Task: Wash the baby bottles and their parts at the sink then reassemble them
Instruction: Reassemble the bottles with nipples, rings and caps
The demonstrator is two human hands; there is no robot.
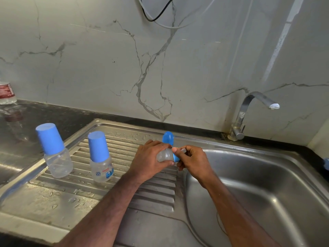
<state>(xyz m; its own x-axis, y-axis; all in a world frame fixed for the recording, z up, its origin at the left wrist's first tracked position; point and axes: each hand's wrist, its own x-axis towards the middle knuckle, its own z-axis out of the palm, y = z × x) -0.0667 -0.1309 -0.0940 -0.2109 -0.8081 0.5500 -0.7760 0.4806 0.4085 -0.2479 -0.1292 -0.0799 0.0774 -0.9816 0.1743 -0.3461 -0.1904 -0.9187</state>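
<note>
Two assembled baby bottles with blue caps stand on the ribbed drainboard (153,191): one at the left (56,150), one nearer the middle (100,157). Over the drainboard's right end my left hand (149,157) grips a clear bottle body (164,155) lying on its side. My right hand (193,159) pinches the blue collar (176,157) and clear teat (182,150) at the bottle's mouth. A loose blue cap (168,138) lies just behind my hands.
The steel sink basin (267,184) lies to the right, with a chrome tap (249,113) at its back; no water runs. A plastic water bottle (6,90) stands far left on the dark counter. Cables hang on the marble wall above.
</note>
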